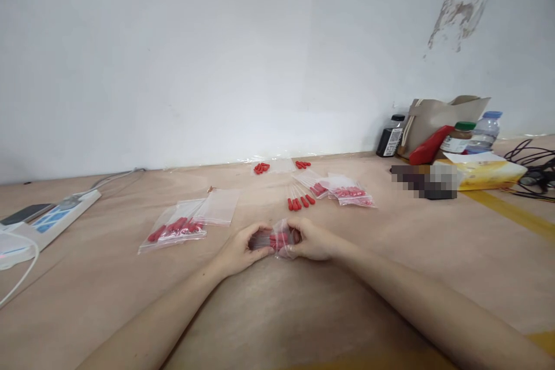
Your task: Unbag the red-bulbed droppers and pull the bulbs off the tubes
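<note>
A small clear plastic bag [277, 238] with red-capped pieces inside is held between both hands on the tan table [303, 312]. My left hand [238, 250] grips its left end with curled fingers. My right hand [310, 241] pinches its right end. To the left lies a filled clear bag with red pieces [176, 229], overlapped by an empty clear bag [221, 206]. Loose red-capped pieces [299, 203] lie just beyond my hands, and more filled bags [347, 191] sit to their right.
Small clusters of red pieces [261, 167] lie near the white wall. A white power strip [47, 221] with a cable and a phone sits at far left. Bottles, a tan bag [437, 118], a yellow tissue pack [485, 173] and black cables [535, 170] crowd the right rear.
</note>
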Demonstrator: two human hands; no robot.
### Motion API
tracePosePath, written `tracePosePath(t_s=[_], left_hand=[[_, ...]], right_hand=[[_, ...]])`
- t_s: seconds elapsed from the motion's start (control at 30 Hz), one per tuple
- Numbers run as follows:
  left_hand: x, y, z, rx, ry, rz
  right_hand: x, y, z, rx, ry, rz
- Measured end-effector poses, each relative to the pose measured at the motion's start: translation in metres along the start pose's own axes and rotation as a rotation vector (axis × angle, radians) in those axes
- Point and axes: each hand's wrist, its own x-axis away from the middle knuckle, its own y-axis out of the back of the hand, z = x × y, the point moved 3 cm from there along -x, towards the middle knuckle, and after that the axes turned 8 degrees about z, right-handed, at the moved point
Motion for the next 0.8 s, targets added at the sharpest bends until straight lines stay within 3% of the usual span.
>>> tracePosePath(t_s=[0.13,0.33,0.43,0.6,0.8], left_hand=[[-0.001,-0.001,0.0,0.033,0.007,0.031],[-0.002,0.0,0.0,0.017,0.011,0.042],[-0.002,-0.001,-0.001,0.005,0.021,0.051],[-0.001,-0.001,-0.001,0.01,0.024,0.064],[-0.001,0.0,0.0,0.025,0.025,0.051]], right_hand=[[0.001,0.005,0.004,0.042,0.091,-0.042],[0.001,0.004,-0.002,-0.066,0.059,0.006],[-0.002,0.001,-0.008,-0.165,-0.042,0.001],[-0.001,0.011,-0.013,-0.068,-0.187,-0.057],[0.004,0.014,-0.008,-0.139,-0.072,0.041]])
